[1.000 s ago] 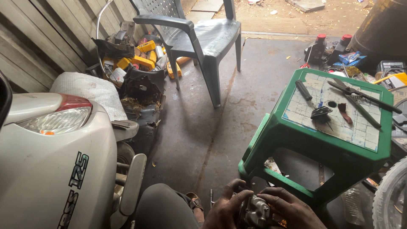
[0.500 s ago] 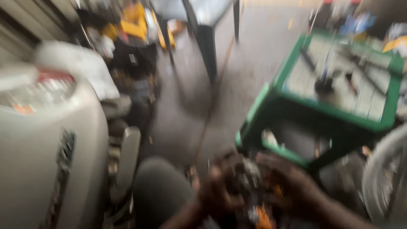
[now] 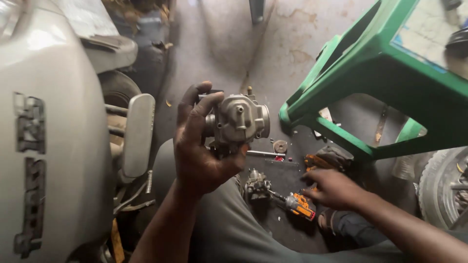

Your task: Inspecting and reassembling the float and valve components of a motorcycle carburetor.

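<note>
My left hand [image 3: 199, 146] is raised in the middle of the view and grips a grey metal carburettor [image 3: 240, 119], fingers wrapped over its left side. Lower right, my right hand [image 3: 333, 187] reaches down to the floor and its fingertips touch the orange handle of a screwdriver [image 3: 298, 205] lying there. A second small metal engine part [image 3: 256, 183] sits on the floor just left of the screwdriver tip. My grey trouser leg [image 3: 229, 229] fills the bottom centre.
A white scooter body [image 3: 44, 126] with its footrest [image 3: 138, 134] stands close on the left. A green plastic stool [image 3: 385, 83] stands at the upper right, a tyre [image 3: 441, 187] at the right edge. A thin rod [image 3: 265, 153] and small round parts [image 3: 280, 145] lie on the concrete floor.
The camera has tilted down and closer. My left hand has lifted the carburettor up alone, and my right hand has left it and reached down to the orange screwdriver on the floor.
</note>
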